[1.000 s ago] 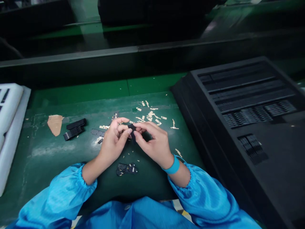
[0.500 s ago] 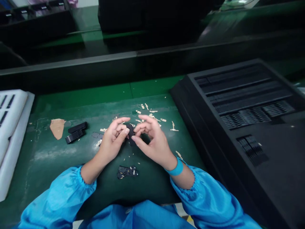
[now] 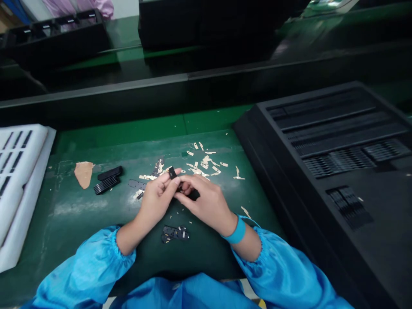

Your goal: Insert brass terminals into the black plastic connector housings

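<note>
My left hand and my right hand meet over the green mat, both pinching a small flat black plastic part. The part's far end sticks up past my left thumb and its other end shows dark between my right fingers. Another flat black part with pale tabs lies on the mat just below my wrists. Both arms wear blue sleeves, and a blue band circles my right wrist.
Several beige paper scraps litter the mat beyond my hands. A short stack of black parts and a torn brown scrap lie at the left. A white foam tray stands far left, a large black slotted tray at the right.
My hands have dropped lower toward the mat and closed tighter round the black part, which has turned so that one end now pokes up past my left thumb. The view shifted slightly.
</note>
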### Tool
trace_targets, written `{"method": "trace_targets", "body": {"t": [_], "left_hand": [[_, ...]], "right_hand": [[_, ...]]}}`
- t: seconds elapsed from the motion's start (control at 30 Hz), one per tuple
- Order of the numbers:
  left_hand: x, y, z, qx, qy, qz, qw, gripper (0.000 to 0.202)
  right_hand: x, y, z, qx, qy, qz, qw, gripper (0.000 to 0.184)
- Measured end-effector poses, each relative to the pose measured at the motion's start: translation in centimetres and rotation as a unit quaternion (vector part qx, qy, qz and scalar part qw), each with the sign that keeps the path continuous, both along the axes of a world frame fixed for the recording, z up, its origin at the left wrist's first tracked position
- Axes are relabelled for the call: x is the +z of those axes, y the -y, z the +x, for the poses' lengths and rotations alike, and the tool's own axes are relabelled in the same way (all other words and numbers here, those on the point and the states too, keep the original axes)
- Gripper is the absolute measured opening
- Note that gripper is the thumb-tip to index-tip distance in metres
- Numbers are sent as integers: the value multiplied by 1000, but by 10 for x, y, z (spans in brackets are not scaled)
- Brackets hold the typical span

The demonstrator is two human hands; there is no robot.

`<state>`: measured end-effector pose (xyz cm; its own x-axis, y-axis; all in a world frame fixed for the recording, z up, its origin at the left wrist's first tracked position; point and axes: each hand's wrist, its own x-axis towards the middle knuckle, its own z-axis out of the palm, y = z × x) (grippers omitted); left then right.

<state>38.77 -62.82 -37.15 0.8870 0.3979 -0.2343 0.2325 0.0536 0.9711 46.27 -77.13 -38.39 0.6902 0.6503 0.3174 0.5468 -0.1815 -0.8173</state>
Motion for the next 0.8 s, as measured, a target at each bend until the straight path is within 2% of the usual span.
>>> {"method": "trace_targets", "body": {"t": [0.07,0.13,0.23,0.33,0.47,0.63,0.8], "left_hand": [[0,-1,1,-5,-11,13,1000,43],[-1,-1,1,-25,-11,30,999,39],[-2,2,0,-58,-4,120,991,25],[-1,4,-2,-84,-9,239,967,19],[-2,4,-4,-116,-6,342,932,28],[-11,4,-8,-132,-2,437,890,41],[-16,3,-10,-144,-3,492,859,51]], "right_hand": [[4,0,3,3,-105,25,994,12],[7,-1,4,-19,-150,40,988,7],[8,-2,4,-50,-111,33,992,7],[7,-3,2,-66,-77,21,995,8],[7,-4,2,-69,-72,7,995,10],[7,-7,-2,-89,-45,3,995,14],[4,-11,-5,-112,-70,-10,991,15]]}}
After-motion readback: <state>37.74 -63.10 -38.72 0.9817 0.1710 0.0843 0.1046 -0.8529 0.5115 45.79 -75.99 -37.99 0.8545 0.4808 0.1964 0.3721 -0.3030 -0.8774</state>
